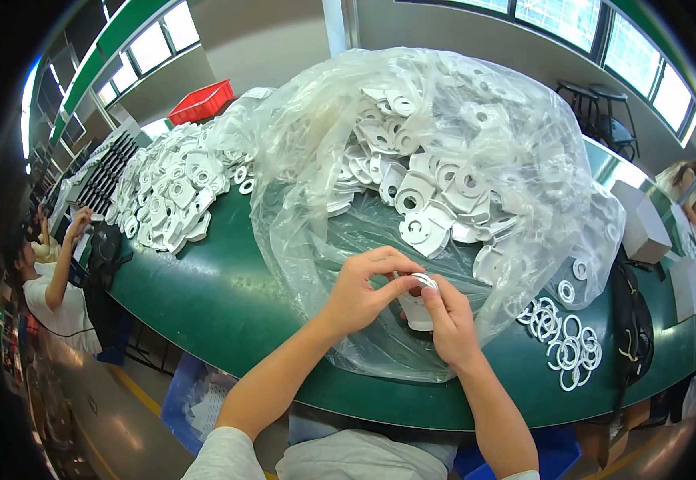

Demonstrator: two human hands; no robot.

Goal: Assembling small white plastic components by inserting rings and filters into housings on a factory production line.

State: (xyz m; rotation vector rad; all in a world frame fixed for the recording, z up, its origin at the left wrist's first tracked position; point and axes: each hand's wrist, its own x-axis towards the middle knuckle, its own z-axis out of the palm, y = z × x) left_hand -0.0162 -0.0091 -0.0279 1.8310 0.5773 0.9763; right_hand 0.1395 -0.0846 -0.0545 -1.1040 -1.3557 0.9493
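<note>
Between my two hands, over the near edge of a clear plastic bag, is a white plastic part [418, 314] with a flat lower end. A white ring [424, 280] sits at its upper end. My left hand [370, 290] pinches the ring with thumb and fingers. My right hand [448, 314] grips the part from the other side, its thumb close to the ring. Fingers cover much of the part, so I cannot tell how far the ring is seated. Past my hands, the open bag [300, 208] holds a heap of similar white parts [428, 196].
Loose white rings [572, 352] lie on the green table [204, 292] to the right, near a black bag [632, 320] and a white box [640, 220]. A pile of white parts [172, 196] and a red bin [201, 102] are at left. A person [56, 296] works far left.
</note>
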